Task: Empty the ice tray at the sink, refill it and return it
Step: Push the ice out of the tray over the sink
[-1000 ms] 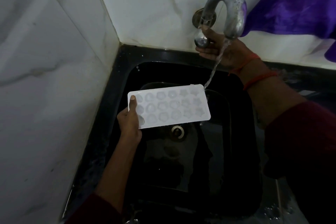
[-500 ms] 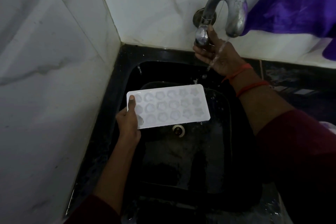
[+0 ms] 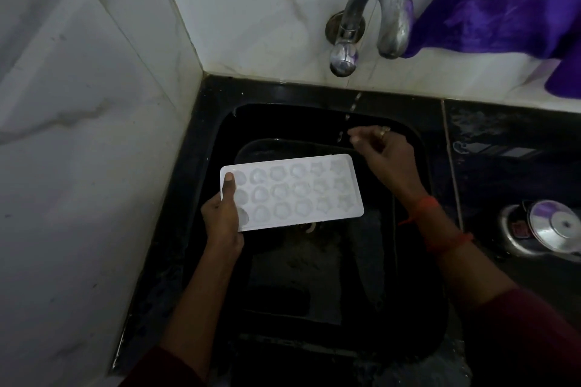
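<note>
White moulded plastic ice tray (image 3: 292,192), three rows of shaped pockets, sits level above the black sink (image 3: 276,94), whose basin is dim enough that its floor reads only as grey patches. I cannot tell in this light whether the pockets hold water, ice or nothing. The tray's near edge covers most of the drain (image 3: 309,228), leaving only a pale sliver showing.

A purple cloth (image 3: 503,0) hanging on the wall is cut off by the upper right corner, and a round steel lidded vessel (image 3: 547,229) on the dark counter runs off the right edge. Both my maroon sleeves vanish at the bottom of the shot.

My left hand (image 3: 221,220) grips the tray by its left short end, thumb (image 3: 229,184) laid flat on top over the first pockets, the other fingers hidden underneath. My right hand (image 3: 380,151) hovers over the basin just beyond the tray's far right corner, apart from it, back upward, fingers loosely bent and blurred, holding nothing. It wears a ring (image 3: 383,132), with orange threads (image 3: 424,209) round the wrist.

A thin broken trickle of drops (image 3: 353,104) falls just beside its fingertips, below the curved dull metal tap (image 3: 377,3) on the white marble wall (image 3: 94,104).
</note>
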{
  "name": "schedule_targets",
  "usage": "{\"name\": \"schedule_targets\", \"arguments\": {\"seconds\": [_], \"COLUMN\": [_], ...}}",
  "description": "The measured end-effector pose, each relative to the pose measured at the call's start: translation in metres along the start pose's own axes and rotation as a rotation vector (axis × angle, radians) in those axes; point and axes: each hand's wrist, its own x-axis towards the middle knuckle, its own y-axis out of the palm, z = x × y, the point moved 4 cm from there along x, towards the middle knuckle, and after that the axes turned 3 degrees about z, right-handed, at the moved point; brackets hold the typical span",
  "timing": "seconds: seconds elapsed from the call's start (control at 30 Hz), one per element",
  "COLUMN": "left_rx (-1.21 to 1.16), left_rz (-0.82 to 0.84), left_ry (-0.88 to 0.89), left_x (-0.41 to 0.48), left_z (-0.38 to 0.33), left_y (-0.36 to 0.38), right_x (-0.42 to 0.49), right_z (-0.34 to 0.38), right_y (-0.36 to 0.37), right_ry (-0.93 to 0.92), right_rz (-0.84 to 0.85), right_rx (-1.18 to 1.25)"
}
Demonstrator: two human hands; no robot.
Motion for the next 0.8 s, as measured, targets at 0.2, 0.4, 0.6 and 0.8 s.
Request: {"name": "schedule_targets", "arguments": {"seconds": [0.2,0.4,0.6,0.8], "left_rx": [0.020,0.020,0.018,0.007], "left_rz": [0.010,0.014,0.030,0.037], "left_ry": [-0.022,-0.031,-0.020,-0.016], "left_x": [-0.015,-0.032,-0.047,-0.054], "left_z": [0.014,0.021,0.022,0.023], "left_y": [-0.003,-0.003,-0.003,-0.002], "right_x": [-0.055,-0.078,-0.087,-0.088], "right_z": [-0.006,-0.017,-0.017,-0.011], "right_y": [-0.001,-0.004,-0.006,-0.006], "right_ry": [-0.179,-0.118,-0.106,-0.065], "right_rz": [0.080,0.178,0.239,0.304], "right_rx": [-0.440,-0.615,-0.727,-0.772]}}
